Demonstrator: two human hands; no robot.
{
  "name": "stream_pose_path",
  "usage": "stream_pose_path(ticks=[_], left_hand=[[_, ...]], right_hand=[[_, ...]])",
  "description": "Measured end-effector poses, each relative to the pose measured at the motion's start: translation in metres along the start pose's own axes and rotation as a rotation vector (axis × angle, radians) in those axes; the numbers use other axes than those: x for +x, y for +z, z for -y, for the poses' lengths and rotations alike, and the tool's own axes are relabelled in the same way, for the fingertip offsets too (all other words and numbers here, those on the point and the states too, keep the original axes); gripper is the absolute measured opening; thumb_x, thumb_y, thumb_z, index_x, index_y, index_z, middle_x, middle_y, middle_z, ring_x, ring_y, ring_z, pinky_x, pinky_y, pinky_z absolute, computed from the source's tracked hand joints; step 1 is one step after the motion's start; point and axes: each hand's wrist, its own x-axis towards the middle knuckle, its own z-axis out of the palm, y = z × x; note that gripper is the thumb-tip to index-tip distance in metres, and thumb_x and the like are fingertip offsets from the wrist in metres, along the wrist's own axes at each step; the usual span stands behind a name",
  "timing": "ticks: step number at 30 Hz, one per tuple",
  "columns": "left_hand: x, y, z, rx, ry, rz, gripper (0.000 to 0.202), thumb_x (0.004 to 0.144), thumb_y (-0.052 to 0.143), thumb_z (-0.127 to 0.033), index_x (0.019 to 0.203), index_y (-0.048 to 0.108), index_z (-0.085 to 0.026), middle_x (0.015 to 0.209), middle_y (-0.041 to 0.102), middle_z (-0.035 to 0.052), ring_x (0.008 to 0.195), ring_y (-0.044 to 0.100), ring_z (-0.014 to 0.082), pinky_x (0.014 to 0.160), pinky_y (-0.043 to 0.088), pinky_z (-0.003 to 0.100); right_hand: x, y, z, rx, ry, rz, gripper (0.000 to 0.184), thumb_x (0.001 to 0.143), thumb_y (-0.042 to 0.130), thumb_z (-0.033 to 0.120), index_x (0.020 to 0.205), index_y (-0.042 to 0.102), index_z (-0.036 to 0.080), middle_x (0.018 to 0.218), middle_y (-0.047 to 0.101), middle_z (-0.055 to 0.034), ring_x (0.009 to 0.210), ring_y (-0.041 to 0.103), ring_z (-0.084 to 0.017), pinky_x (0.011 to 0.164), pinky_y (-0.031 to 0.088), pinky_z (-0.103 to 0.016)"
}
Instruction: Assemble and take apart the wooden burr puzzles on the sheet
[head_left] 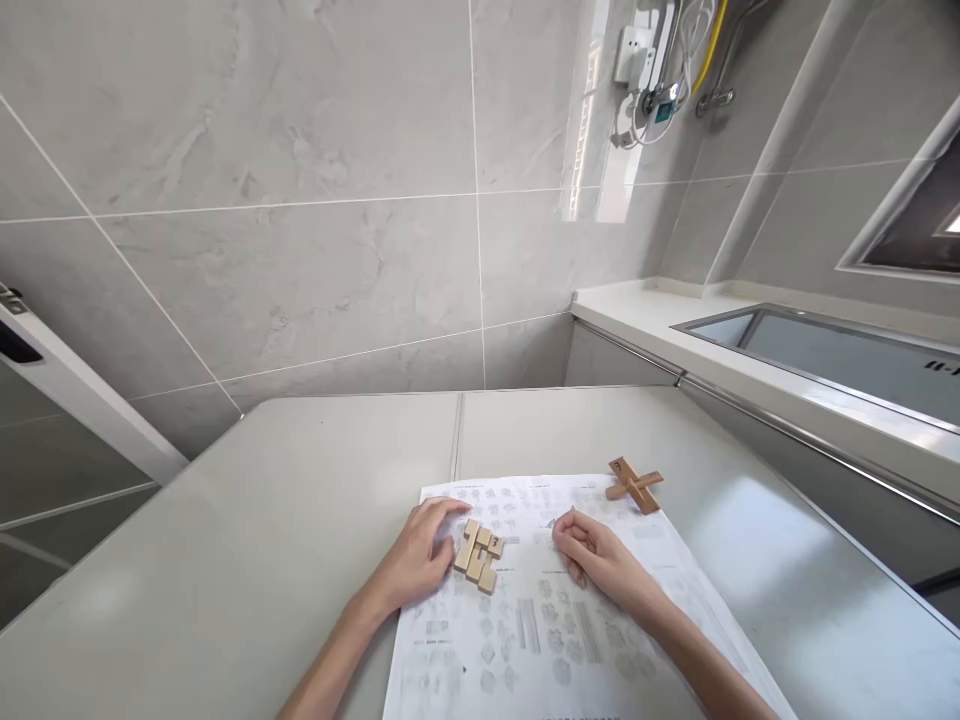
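A cluster of interlocked light wooden puzzle pieces [478, 556], one marked with a 3, lies on a printed instruction sheet [525, 620]. Just left of this cluster rests my left hand [421, 555], its thumb and forefinger apart and curved toward the wood without gripping it. My right hand [596, 556] is on the sheet to the right of the cluster, its fingers curled in, with nothing visible in them. A darker wooden cross of joined pieces [635, 486] sits at the sheet's upper right corner, beyond my right hand.
The sheet lies on a pale table [300, 530] with a seam across its top. Behind is a grey tiled wall [315, 270]. To the right runs a white counter [637, 310] with a sink [825, 355]. A socket [634, 52] with cables hangs above.
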Motion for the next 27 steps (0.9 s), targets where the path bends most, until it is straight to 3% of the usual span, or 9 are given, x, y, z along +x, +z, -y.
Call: stream_pose_path(ticks=[9,15,21,27], left_hand=[[-0.002,0.013,-0.010,-0.033,0.061,0.077,0.048,0.090,0.067,-0.017,0.136,0.065,-0.029,0.133,0.071,0.0083,0.130,0.065,0.0299,0.116,0.051,0.046],[0.000,0.015,-0.014,-0.012,0.092,0.066,0.026,0.093,0.072,-0.023,0.118,0.074,-0.029,0.123,0.074,0.0076,0.124,0.065,0.0304,0.111,0.052,0.046],[0.002,0.011,-0.011,0.015,0.125,0.087,0.023,0.094,0.073,-0.023,0.115,0.076,-0.030,0.118,0.076,0.0045,0.119,0.065,0.0284,0.105,0.053,0.043],[0.002,0.008,-0.010,0.029,0.099,0.087,0.021,0.095,0.071,-0.026,0.116,0.075,-0.028,0.115,0.075,0.0049,0.110,0.067,0.0278,0.100,0.054,0.043]], right_hand=[[-0.001,0.002,-0.004,-0.112,-0.074,0.011,0.027,0.101,0.063,0.050,0.088,0.061,0.025,0.069,0.056,0.0033,0.061,0.050,-0.017,0.060,0.044,-0.032],[-0.010,0.011,-0.006,-0.320,-0.231,0.032,0.009,0.098,0.068,0.033,0.105,0.069,0.028,0.092,0.067,-0.0042,0.082,0.060,-0.025,0.073,0.049,-0.037],[-0.014,0.020,-0.007,-0.482,-0.388,0.110,0.031,0.087,0.077,0.020,0.114,0.069,0.030,0.110,0.069,-0.0050,0.099,0.064,-0.029,0.086,0.051,-0.042],[-0.011,0.022,-0.014,-0.560,-0.427,0.098,0.016,0.091,0.076,0.023,0.103,0.066,0.026,0.104,0.068,-0.0058,0.092,0.062,-0.028,0.080,0.048,-0.041]])
